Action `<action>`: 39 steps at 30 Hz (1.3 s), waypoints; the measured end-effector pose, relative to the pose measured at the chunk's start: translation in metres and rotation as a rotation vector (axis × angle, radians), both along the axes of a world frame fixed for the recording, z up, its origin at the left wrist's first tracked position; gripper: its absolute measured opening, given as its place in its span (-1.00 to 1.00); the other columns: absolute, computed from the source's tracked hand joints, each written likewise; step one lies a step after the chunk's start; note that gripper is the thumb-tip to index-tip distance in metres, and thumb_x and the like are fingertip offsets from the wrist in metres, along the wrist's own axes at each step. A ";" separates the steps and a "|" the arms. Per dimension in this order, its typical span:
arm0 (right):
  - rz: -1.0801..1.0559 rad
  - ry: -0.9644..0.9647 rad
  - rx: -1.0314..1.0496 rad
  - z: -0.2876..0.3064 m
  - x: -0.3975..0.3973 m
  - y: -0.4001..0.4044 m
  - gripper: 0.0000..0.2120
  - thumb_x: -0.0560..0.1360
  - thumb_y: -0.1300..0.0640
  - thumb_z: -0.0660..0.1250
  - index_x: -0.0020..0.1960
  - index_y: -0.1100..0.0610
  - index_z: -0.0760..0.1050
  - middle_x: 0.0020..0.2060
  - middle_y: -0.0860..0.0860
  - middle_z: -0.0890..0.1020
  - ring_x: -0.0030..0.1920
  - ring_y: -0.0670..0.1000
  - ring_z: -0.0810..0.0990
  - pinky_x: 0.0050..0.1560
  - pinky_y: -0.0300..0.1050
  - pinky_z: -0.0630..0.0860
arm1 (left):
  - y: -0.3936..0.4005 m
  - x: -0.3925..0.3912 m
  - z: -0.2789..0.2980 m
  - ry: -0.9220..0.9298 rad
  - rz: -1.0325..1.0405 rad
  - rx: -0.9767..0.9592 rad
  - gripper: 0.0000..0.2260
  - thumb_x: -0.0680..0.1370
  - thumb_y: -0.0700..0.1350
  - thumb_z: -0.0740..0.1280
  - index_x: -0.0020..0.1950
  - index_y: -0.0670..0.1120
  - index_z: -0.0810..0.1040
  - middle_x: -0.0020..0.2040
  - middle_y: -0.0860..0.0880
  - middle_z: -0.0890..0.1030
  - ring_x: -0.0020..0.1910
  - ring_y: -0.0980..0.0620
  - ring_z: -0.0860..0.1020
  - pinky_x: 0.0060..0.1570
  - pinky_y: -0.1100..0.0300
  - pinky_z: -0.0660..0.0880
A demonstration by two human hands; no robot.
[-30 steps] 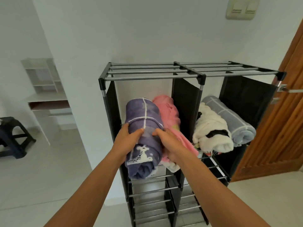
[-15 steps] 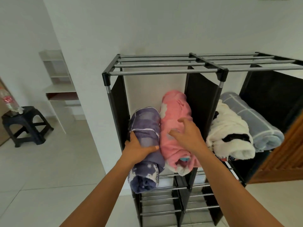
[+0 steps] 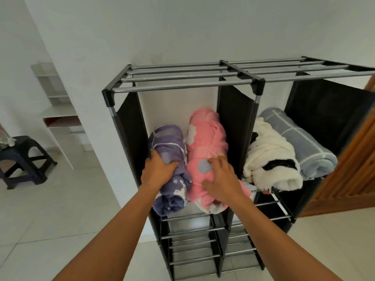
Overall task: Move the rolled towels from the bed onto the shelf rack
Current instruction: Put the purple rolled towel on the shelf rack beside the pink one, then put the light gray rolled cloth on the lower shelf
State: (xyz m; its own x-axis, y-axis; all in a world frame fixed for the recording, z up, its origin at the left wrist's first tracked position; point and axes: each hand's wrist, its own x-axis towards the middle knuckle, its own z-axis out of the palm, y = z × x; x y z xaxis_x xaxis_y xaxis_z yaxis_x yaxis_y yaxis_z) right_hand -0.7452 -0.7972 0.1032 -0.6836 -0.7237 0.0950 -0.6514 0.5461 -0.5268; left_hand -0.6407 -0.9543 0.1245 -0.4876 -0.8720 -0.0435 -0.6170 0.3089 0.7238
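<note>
Gripping the purple towel (image 3: 168,159), left hand (image 3: 157,171); right hand (image 3: 222,179) rests spread on pink towel (image 3: 205,142).

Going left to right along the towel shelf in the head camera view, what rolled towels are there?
Purple patterned rolled towel under the left hand → pink fleece rolled towel under the right hand → black fabric divider → white fluffy rolled towel with black patches → grey-blue checked rolled towel.

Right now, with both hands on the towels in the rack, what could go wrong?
1. The purple towel and pink towel overhang the shelf's front bar; they may slide off when the left hand and right hand let go.
2. The white towel also juts forward and might tip out.
</note>
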 end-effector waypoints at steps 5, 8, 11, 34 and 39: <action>0.048 -0.132 -0.077 0.004 -0.014 0.013 -0.38 0.42 0.07 0.39 0.42 0.12 0.28 0.38 0.09 0.31 0.33 0.16 0.37 0.30 -0.01 0.37 | 0.008 -0.009 0.014 -0.178 -0.031 -0.142 -0.18 0.43 0.25 0.35 0.51 -0.13 0.11 0.45 -0.23 0.24 0.39 -0.29 0.30 0.29 -0.20 0.36; -0.008 -0.195 -0.187 0.010 -0.010 0.028 -0.43 0.45 0.12 0.36 0.42 0.14 0.32 0.31 0.07 0.38 0.29 0.07 0.41 0.16 -0.22 0.31 | 0.034 -0.016 0.019 -0.018 -0.110 -0.441 -0.45 0.49 0.12 0.30 0.37 -0.15 0.34 0.39 -0.20 0.34 0.39 -0.23 0.30 0.28 -0.17 0.32; -0.101 -0.207 -0.239 0.013 -0.001 0.059 -0.50 0.47 0.11 0.36 0.38 0.14 0.37 0.26 0.05 0.47 0.22 0.01 0.47 0.11 -0.21 0.36 | 0.061 -0.031 0.024 0.220 -0.327 -0.529 -0.65 0.47 -0.03 0.27 0.18 -0.19 0.51 0.17 -0.18 0.52 0.18 -0.18 0.48 0.13 -0.03 0.43; -2.362 -0.018 -0.957 -0.050 0.548 0.503 -0.60 0.44 0.14 0.42 0.25 0.17 0.45 -0.01 0.13 0.63 -0.05 0.10 0.58 0.15 0.14 0.52 | 0.603 0.181 -0.029 -0.042 -2.581 -0.164 -0.74 0.50 0.02 0.37 0.12 -0.09 0.60 -0.12 0.01 0.59 -0.07 0.05 0.55 -0.11 0.27 0.37; -2.554 -0.056 -1.215 -0.092 0.667 0.519 -0.65 0.49 0.17 0.38 0.24 0.15 0.43 -0.03 0.10 0.59 0.00 0.09 0.55 0.00 0.01 0.48 | 0.711 0.323 -0.064 -0.286 -2.858 -0.102 -0.72 0.52 0.01 0.36 0.13 -0.13 0.58 -0.09 -0.03 0.58 -0.09 0.04 0.54 -0.14 0.25 0.44</action>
